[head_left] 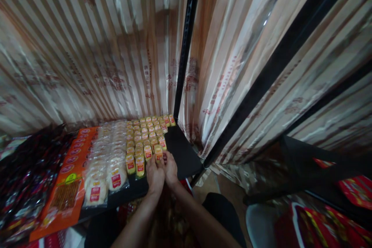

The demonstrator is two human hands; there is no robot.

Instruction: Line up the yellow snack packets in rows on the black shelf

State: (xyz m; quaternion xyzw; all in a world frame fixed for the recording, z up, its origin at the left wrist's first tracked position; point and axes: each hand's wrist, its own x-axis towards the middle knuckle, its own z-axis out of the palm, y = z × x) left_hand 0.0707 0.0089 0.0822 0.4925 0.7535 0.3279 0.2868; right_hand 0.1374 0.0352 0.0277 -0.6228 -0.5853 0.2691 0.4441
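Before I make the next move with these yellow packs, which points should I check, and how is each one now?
1. Left hand and right hand at one yellow pack: ok.
2. Its red label visible: ok.
3. Firm grip: cannot tell; too dark and blurred.
4. Yellow rows ending evenly at right: not ok; the edge is stepped.
5. Orange bag apart from yellow rows: ok; white packs lie between.

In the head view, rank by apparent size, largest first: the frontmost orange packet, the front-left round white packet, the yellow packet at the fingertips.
1. Orange packet
2. Round white packet
3. Yellow packet
Nearness may exaggerate the gaps, but the order looks clear.
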